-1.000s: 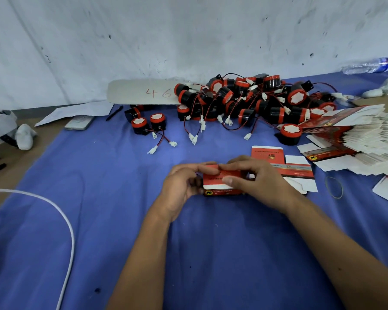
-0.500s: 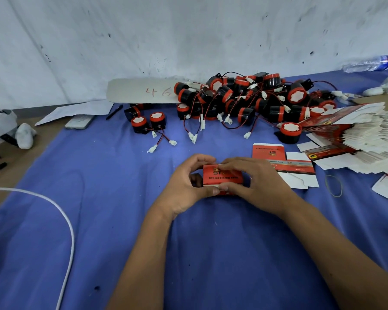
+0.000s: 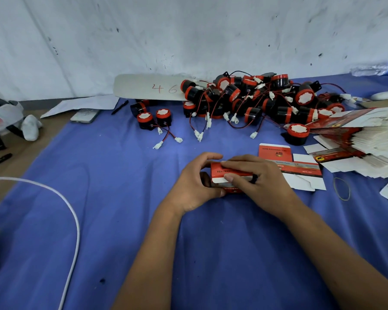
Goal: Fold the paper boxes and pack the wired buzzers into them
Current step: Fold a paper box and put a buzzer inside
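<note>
A small red and white paper box [image 3: 222, 174] sits between my hands just above the blue cloth. My left hand [image 3: 194, 186] grips its left end, thumb underneath. My right hand [image 3: 255, 182] holds the box's right side, with its fingers lying across the top and its thumb on the white flap at the front. A heap of black and red wired buzzers [image 3: 255, 99] lies at the back. Two buzzers [image 3: 154, 118] stand apart to the left of the heap. One flat unfolded box [image 3: 293, 168] lies just right of my hands.
A fanned stack of flat boxes [image 3: 367, 139] fills the right edge. A rubber band [image 3: 342, 189] lies near it. A white cable [image 3: 74, 220] curves across the left. A phone [image 3: 85, 115], a pen [image 3: 119, 107] and a card marked 46 [image 3: 148, 87] lie at the back.
The box has been turned in my hands, and the white flap now faces me. My right fingers have moved onto the top of the box.
</note>
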The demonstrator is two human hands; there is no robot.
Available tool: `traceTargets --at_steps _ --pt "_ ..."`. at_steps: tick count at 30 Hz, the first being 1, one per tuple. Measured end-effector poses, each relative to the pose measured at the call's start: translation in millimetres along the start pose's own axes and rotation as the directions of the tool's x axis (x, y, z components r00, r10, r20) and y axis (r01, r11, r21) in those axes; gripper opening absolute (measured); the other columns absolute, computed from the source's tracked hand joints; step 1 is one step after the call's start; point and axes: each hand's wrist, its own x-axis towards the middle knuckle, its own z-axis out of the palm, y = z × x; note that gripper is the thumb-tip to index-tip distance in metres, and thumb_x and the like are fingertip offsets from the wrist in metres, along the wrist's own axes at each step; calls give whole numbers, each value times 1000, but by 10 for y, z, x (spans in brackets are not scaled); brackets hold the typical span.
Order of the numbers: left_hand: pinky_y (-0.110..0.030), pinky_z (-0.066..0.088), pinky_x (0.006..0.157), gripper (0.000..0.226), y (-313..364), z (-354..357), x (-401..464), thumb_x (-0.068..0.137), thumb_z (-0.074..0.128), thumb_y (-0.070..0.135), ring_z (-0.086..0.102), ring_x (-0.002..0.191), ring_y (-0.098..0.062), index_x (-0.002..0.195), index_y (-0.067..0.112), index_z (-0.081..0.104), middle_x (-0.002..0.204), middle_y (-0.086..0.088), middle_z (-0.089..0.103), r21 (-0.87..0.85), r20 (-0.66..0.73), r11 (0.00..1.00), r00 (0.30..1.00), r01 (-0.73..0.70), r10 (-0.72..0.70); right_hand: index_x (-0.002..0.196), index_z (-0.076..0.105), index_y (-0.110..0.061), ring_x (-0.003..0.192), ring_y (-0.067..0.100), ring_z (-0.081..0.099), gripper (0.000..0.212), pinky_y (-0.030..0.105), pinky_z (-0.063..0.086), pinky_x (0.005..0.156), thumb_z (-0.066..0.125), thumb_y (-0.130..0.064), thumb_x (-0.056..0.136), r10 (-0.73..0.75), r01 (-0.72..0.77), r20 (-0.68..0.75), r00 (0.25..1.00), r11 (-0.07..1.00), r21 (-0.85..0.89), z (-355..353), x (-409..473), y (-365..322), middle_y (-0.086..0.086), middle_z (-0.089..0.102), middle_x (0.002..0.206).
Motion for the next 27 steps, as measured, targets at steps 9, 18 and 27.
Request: traceTargets --at_steps 9,18,27 --pt "-20 58 80 73 -5 16 6 74 87 -4 71 100 -9 136 19 55 124 3 66 -74 -16 996 999 -52 51 118 76 -31 112 0 63 27 24 50 97 73 -27 92 101 -96 -78 992 993 72 78 -21 -107 -14 69 120" --pt "-33 60 76 32 -73 -24 22 71 89 -4 66 76 -19 93 16 75 125 2 71 -92 -168 985 977 -144 127 106 81 -19 121 -4 59 21 22 49 103 75 -8 89 114 -104 -29 993 964 244 -1 -27 -73 -5 70 126" --pt "-38 58 95 28 -130 31 69 77 85 -4 70 106 -12 102 8 82 109 0 77 237 -412 950 865 -203 288 95 82 -16 109 17 65 13 33 57 86 81 -8 84 -32 16 -235 971 998 -68 46 -70 6 -4 71 113"
